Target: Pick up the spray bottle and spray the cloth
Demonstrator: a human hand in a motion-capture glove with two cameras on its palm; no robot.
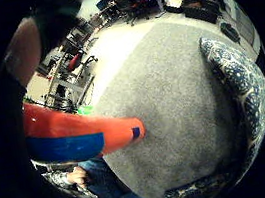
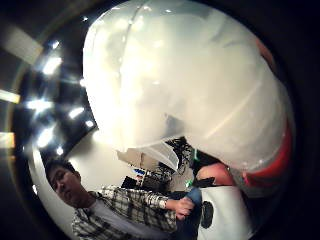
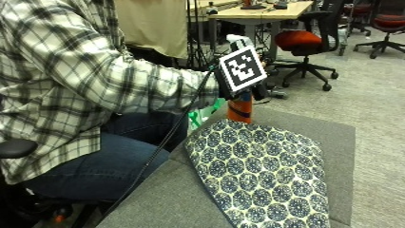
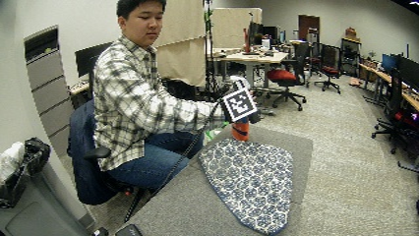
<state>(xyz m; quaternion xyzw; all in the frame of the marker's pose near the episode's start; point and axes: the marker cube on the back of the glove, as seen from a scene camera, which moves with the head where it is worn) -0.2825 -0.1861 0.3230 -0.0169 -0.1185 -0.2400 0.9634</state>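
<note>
The cloth (image 3: pixel 263 173), blue-and-white patterned, lies nearest the outside camera, spread flat across the lower centre and right of the frame on the grey worktop (image 3: pixel 332 137). The spray bottle (image 3: pixel 240 108), orange with a blue band, shows in the upper centre of that frame, at the far narrow end of the cloth. The gloved right hand (image 3: pixel 244 90) is at the bottle's upper part. Its fingers are hidden behind the glove's fittings, so the state of the grip cannot be told. In the thumb-side palm view the bottle's pale translucent upper part fills most of the frame, so the palm is close against it.

Judged step: grasping or lifting the bottle. The next move calls for aiming the nozzle at the cloth and squeezing the trigger.

No brand, label or writing is legible on the bottle or cloth.
</note>
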